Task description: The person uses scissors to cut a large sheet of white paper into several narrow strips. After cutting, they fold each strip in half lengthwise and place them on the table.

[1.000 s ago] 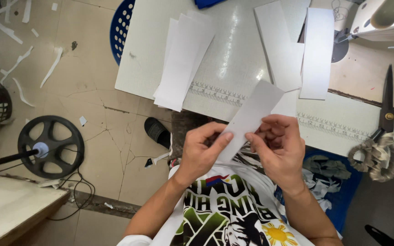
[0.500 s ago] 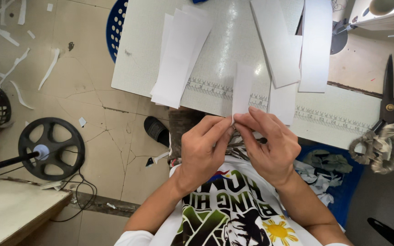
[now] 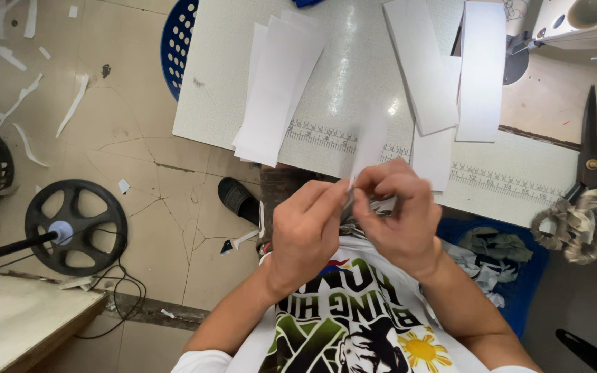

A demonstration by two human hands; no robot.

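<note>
White speckled counter (image 3: 340,83) fills the top of the view, its near edge printed with a ruler. Just below that edge, both hands meet on a narrow white paper strip (image 3: 367,148): left hand (image 3: 305,235) and right hand (image 3: 399,214) have their fingers pinched on its lower end, strip standing upright. Beyond lie stacks of white paper strips (image 3: 278,90) and, right, large black scissors with cloth-wrapped handles (image 3: 582,186).
</note>
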